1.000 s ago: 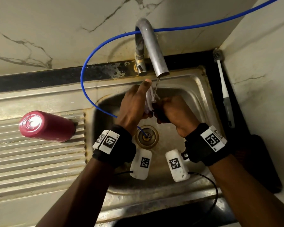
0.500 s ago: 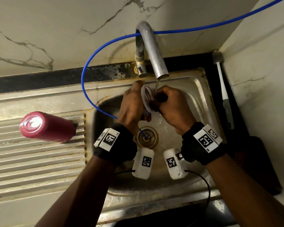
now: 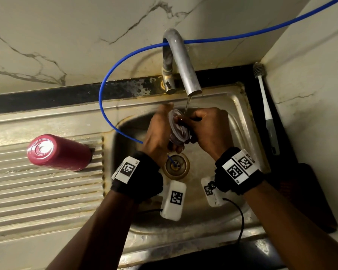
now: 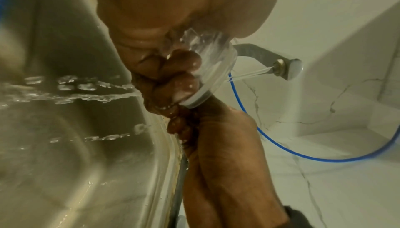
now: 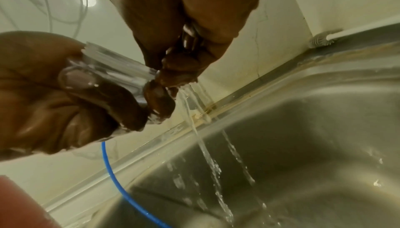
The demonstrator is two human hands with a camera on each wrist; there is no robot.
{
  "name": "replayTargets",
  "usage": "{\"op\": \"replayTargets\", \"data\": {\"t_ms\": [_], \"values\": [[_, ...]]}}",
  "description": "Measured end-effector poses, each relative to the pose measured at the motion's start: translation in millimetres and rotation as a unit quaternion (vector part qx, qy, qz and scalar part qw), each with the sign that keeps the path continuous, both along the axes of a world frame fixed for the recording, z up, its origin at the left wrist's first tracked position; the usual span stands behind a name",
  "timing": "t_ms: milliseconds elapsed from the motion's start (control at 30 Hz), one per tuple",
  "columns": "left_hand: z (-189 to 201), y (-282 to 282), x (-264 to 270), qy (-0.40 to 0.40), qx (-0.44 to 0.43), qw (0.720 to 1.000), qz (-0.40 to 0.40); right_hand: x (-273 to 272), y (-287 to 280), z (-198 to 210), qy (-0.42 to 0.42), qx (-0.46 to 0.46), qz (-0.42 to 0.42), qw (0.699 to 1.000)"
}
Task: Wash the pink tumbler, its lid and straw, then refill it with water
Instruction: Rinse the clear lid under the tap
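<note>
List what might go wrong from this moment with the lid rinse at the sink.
1. The clear lid is wet and held by the left hand while the right hand rubs it under the tap; it may slip into the sink.
2. The pink tumbler lies on its side on the ribbed drainboard; a nudge could roll it.
3. The blue hose passes near the left hand and may snag.

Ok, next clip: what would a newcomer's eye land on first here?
Probably the two hands, left hand and right hand, meeting over the sink, gripping a clear lid under the thin stream from the steel tap. Next, the pink tumbler standing on the ribbed drainboard to the left, and the blue hose looping down into the drain.
</note>
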State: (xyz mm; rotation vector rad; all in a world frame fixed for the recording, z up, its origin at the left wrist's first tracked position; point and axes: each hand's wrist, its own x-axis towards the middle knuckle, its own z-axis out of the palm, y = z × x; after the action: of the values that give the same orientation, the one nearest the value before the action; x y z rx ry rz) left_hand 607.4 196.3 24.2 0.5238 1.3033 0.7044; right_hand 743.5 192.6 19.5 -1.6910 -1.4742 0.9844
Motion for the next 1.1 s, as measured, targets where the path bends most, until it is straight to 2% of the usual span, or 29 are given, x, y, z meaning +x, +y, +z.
{"op": "replayTargets", "data": {"t_ms": [133,300,433,567,633,733,800,867,933,1100], "values": [[-5,4,0,0.017,0.000,1.000,-0.005,1,-4,-9,-0.021,-0.028,0.001,0.999],[1,11,0,0.023,0.024,0.999,-0.026,6,-9,-11,0.066,-0.120,-0.002,0.991],[5,13,2,0.006,0.012,1.000,-0.027,7,-11,-5,0.043,-0.099,-0.038,0.993],[7,1,6,0.056,0.026,0.998,-0.006,1,-15,-4,0.076,-0.104,-0.089,0.988],[8,-5,7,0.066,0.046,0.997,0.010,1,-15,-5,0.076,-0.109,-0.081,0.988],[10,-10,4,0.059,0.063,0.996,0.025,3,-12,-3,0.001,-0.070,-0.040,0.997],[13,-10,2,0.053,0.070,0.996,0.019,6,-7,2,-0.086,0.001,-0.013,0.996],[17,-9,2,0.054,0.074,0.996,0.012,8,0,7,-0.116,0.065,0.003,0.991],[21,-6,3,0.067,0.065,0.996,0.010,8,4,6,-0.115,0.086,0.015,0.990],[26,1,6,0.103,0.051,0.993,0.016,3,1,5,-0.054,0.028,0.009,0.998]]}}
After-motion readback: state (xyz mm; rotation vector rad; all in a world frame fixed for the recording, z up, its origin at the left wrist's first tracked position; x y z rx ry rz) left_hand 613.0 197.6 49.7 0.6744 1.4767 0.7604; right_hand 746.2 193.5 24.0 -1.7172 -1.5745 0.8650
